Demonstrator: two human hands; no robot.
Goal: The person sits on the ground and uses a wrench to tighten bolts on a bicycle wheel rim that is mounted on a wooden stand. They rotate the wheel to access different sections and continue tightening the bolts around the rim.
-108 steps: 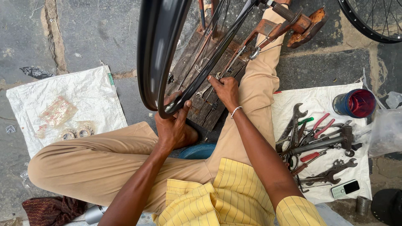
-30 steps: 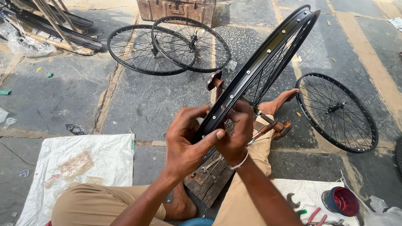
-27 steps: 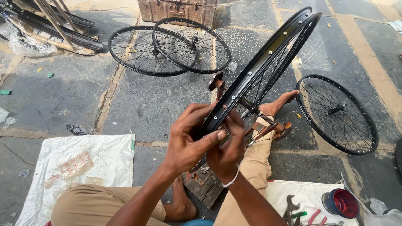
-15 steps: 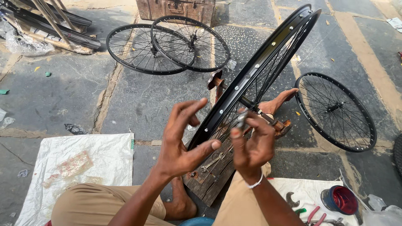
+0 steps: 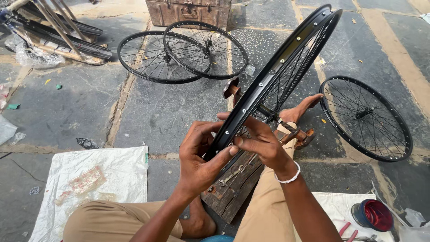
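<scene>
Left hand point(image 5: 199, 157) closed around the near edge of the black wheel rim point(image 5: 275, 74), thumb pressing on its inner face. Right hand point(image 5: 264, 143) just beside it, fingers pinching the same rim from the right side, white bracelet point(image 5: 289, 175) on the wrist. Rim held upright and tilted, rising from the hands toward the far right, spokes and hub behind it. Below the hands, a wooden board point(image 5: 233, 188) between the legs in tan trousers. Two spoked wheels point(image 5: 183, 51) overlapping flat on the stone floor at far left, another wheel point(image 5: 365, 116) lying at right. White sack point(image 5: 89, 179) spread at near left, red tin point(image 5: 371, 215) at near right.
</scene>
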